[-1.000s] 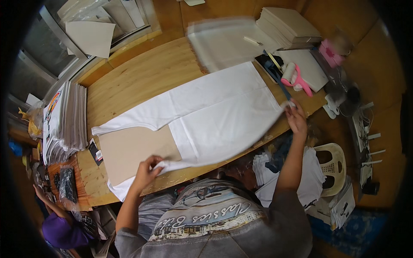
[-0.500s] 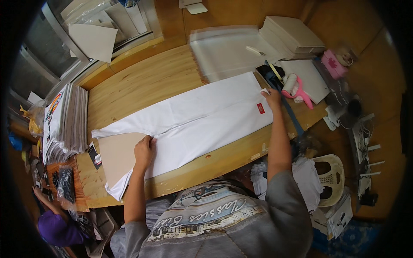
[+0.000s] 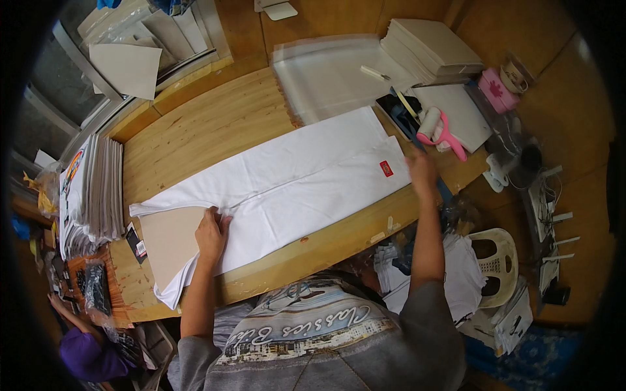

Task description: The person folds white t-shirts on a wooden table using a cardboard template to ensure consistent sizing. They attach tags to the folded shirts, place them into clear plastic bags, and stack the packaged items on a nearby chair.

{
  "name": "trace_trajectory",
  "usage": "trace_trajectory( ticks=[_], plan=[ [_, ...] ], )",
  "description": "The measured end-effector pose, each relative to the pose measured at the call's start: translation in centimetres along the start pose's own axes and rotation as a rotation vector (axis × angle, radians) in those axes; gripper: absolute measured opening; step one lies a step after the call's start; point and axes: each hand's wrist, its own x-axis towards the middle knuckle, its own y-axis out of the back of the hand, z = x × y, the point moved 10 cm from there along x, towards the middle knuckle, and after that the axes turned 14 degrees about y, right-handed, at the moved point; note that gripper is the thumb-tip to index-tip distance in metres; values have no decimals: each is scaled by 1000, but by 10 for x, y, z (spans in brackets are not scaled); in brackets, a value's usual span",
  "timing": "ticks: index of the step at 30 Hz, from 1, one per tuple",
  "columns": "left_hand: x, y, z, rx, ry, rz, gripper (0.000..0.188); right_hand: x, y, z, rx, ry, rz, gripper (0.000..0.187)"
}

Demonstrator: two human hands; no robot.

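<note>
Across a wooden tabletop (image 3: 195, 133), a folded white garment (image 3: 306, 179) lies partly over a beige board (image 3: 168, 233), a red patch (image 3: 387, 169) near its right end. A person's left hand (image 3: 212, 236), fingers bent, rests at the cloth's edge by the board; whether it pinches cannot be told. The blurred right hand (image 3: 423, 174) is at the garment's right edge, its grip unclear, near a pink-handled roller (image 3: 446, 137).

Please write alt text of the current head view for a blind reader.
A person's left hand rests on a folded white garment on a wooden table, with a beige board showing at its left end; the right hand is near its right end, beside a red label. A pink-handled lint roller lies farther right; stacked white garments are at left.
</note>
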Motion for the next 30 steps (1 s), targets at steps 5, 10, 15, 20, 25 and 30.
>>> trace_trajectory(
  ticks=[5, 10, 15, 20, 25, 30],
  plan=[
    [-5, 4, 21, -22, -182, -18, 34, -10, -65, -100, 78, 492, -205, 65],
    [6, 7, 19, -132, -84, -76, 20, 12, -44, -51, -50, 256, 25, 61],
    [24, -6, 8, -168, 45, -198, 13, -36, -48, -226, 114, 709, -59, 53],
    [55, -35, -23, -295, 181, -376, 13, -96, -58, -397, 393, 1046, -193, 62],
    [-1, 3, -20, -317, -2, -200, 36, -94, -82, -404, 307, 976, -197, 59],
    [-75, 62, -117, 150, 54, -293, 61, -94, -87, -410, 338, 974, -223, 55]
  ],
)
